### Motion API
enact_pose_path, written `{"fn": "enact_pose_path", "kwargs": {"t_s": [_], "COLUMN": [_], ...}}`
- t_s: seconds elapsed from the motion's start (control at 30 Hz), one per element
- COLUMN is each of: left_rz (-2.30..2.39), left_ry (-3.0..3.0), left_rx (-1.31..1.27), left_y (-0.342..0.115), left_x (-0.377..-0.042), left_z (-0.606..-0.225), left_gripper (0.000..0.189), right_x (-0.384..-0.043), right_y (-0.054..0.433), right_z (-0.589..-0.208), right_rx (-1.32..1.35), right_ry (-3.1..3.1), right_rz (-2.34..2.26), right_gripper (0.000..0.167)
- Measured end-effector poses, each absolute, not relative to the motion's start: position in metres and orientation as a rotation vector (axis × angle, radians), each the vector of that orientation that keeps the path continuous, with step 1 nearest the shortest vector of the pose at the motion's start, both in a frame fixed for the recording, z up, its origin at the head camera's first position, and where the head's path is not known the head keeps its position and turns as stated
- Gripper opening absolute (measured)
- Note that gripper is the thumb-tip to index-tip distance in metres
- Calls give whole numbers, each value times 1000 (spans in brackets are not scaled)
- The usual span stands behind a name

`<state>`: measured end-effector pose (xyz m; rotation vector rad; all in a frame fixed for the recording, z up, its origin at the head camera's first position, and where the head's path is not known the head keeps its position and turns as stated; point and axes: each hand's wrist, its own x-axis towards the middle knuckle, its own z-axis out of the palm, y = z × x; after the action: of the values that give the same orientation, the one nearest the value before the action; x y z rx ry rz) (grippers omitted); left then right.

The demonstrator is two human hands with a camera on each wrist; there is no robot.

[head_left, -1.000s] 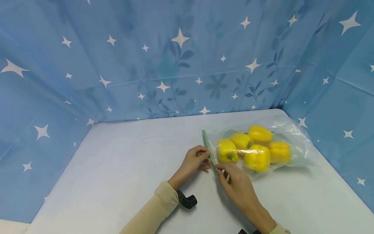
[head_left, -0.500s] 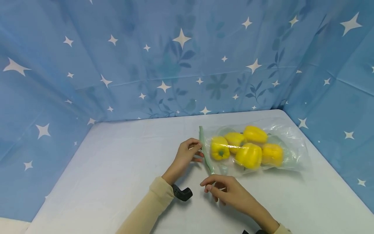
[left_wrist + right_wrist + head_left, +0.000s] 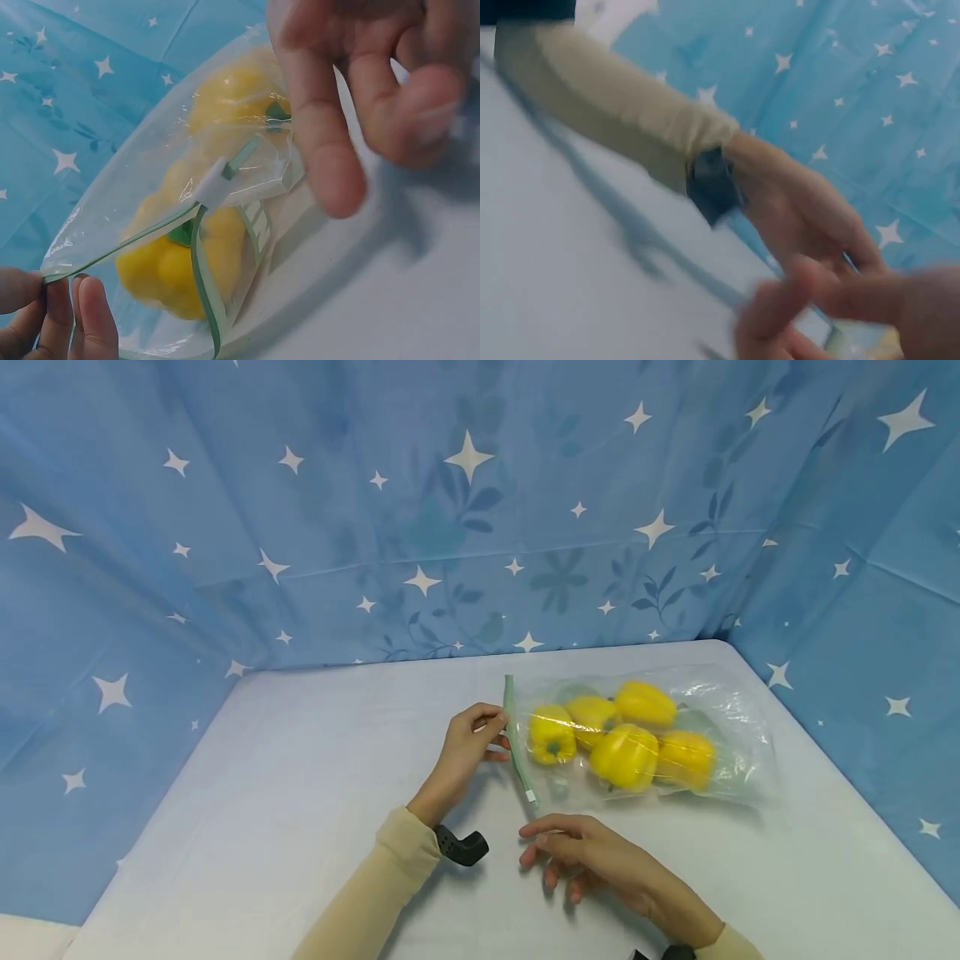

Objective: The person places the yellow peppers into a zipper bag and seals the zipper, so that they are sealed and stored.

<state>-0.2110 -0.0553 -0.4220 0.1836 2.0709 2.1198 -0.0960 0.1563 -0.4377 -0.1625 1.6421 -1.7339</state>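
Note:
A clear zip bag lies on the table with several yellow bell peppers inside. Its green zip strip faces left, and a white slider sits near the strip's front end. Thumb and fingers of my left hand pinch the strip toward its middle. In the left wrist view, two green edges spread apart from the slider, leaving a gap in the bag's mouth. My right hand hovers just in front of the slider, fingers loosely bent and holding nothing; it looks blurred in the right wrist view.
The white table extends left of the bag and in front of it. Blue star-patterned curtains hang behind the table and along both sides. A black wrist device sits at the left sleeve's cuff.
My right hand has let go of the strip's front end and moved toward me, its fingers spreading. My left hand has shifted left and away, and the bag with the peppers has slid left.

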Motion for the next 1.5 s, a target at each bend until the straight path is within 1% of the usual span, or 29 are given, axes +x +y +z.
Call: {"fn": "enact_pose_path", "kwargs": {"t_s": [0.1, 0.17, 0.3, 0.4, 0.57, 0.73, 0.87, 1.03, 1.2, 1.5], "left_rz": [2123, 2119, 2101, 2073, 2014, 1950, 1935, 1916, 1834, 1551], "left_ry": [2075, 2069, 2058, 2061, 2121, 2194, 2197, 2117, 2019, 1924], "left_rx": [175, 168, 156, 151, 161, 218, 190, 188, 228, 287], "left_y": [-56, -57, -57, -56, -53, -52, -57, -64, -71, -78], "left_x": [-211, -211, -209, -208, -200, -188, -174, -161, -159, -159], "left_z": [-422, -421, -421, -423, -432, -439, -442, -442, -440, -433], "left_gripper": [26, 26, 27, 27, 23, 23, 24, 24, 23, 32], "right_x": [-96, -96, -94, -93, -92, -91, -90, -90, -91, -92], "right_y": [153, 151, 149, 148, 142, 141, 140, 138, 138, 142], "right_z": [-439, -440, -444, -448, -454, -455, -454, -452, -453, -456], "right_rx": [-53, 20, 107, 113, 141, 162, 143, 189, 195, 162], "right_ry": [1559, 1481, 1314, 1249, 1248, 1315, 1317, 1278, 1261, 1258], "right_rz": [-1845, -1923, -2037, -2078, -2093, -2098, -2108, -2155, -2175, -2161], "right_gripper": [52, 51, 35, 24, 17, 16, 15, 17, 17, 18]}}
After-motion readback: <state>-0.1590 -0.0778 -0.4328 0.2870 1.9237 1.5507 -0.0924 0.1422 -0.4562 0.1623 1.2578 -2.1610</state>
